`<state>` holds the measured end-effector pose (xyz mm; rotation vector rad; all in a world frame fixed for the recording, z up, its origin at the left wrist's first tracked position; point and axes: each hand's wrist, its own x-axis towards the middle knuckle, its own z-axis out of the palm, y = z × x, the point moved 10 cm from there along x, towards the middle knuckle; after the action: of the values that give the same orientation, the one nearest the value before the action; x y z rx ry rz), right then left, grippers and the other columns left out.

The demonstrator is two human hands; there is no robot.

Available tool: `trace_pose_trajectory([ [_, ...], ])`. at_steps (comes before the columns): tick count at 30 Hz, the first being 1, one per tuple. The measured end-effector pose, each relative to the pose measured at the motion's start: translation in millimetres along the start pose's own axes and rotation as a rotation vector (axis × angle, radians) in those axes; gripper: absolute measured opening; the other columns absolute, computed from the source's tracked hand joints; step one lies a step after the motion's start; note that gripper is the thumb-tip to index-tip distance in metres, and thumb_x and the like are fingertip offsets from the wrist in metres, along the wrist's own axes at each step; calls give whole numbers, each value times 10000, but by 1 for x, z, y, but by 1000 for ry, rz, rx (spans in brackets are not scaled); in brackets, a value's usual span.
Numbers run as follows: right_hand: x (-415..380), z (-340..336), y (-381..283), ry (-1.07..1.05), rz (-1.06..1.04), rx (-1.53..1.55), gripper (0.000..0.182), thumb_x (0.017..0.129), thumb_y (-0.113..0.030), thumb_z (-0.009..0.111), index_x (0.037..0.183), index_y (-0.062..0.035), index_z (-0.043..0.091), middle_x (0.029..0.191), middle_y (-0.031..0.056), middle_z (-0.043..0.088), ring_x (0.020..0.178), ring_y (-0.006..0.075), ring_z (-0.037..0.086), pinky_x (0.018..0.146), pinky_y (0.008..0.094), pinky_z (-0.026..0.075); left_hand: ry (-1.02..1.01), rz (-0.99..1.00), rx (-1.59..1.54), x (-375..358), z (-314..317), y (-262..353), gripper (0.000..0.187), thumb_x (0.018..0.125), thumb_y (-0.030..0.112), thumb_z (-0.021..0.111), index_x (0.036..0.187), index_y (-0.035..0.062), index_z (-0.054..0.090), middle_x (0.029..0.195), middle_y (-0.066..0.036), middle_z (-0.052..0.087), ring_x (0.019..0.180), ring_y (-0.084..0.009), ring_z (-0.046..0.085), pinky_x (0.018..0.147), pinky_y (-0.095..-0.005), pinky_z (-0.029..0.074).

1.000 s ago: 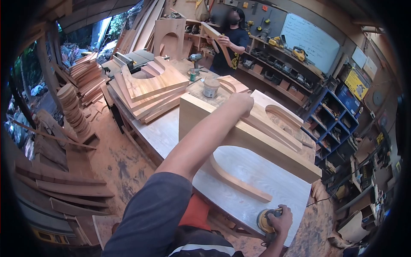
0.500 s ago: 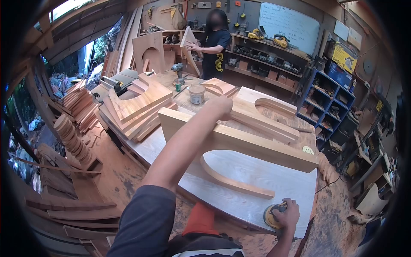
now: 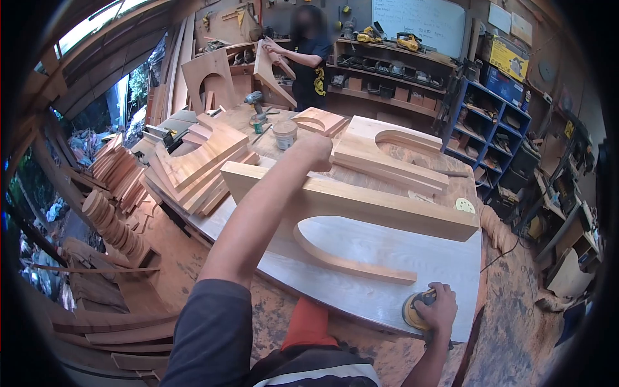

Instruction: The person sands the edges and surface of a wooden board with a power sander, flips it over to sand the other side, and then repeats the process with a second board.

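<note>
Inside a cluttered workshop, my right hand is clasping a yellow-and-black sander on a pale tabletop, near its close edge. My left hand is reaching to the top edge of an arched wooden board standing upright there; I cannot tell whether its hidden fingers are gripping. Beyond the table, a co-worker is handling a wooden piece.
</note>
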<state>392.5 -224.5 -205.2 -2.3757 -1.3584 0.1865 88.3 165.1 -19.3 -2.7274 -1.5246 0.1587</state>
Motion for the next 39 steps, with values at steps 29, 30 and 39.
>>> trace_pose_trajectory([
  [29, 0, -1, 1, -28, 36, -2, 600, 671, -340, 846, 1225, -143, 727, 1235, 94, 678, 1150, 344, 627, 960, 502, 570, -24, 11, 40, -3, -3, 1, 516, 860, 352, 827, 1273, 52, 752, 1235, -213, 760, 1190, -374, 711, 1050, -458, 565],
  [30, 0, -1, 0, -37, 36, -2, 599, 672, -339, 846, 1225, -144, 728, 1234, 93, 680, 1150, 343, 628, 962, 502, 570, -26, 15, 30, -2, -1, 1, 516, 860, 352, 827, 1273, 52, 752, 1235, -213, 760, 1190, -374, 711, 1050, -458, 565],
  [39, 7, 0, 1, -33, 10, -12, 617, 670, -356, 856, 1237, -147, 730, 1244, 105, 685, 1163, 352, 634, 973, 507, 572, 17, 65, 107, -1, -2, 5, 440, 862, 336, 807, 1185, 37, 795, 1208, -199, 776, 1158, -356, 732, 1026, -447, 584],
])
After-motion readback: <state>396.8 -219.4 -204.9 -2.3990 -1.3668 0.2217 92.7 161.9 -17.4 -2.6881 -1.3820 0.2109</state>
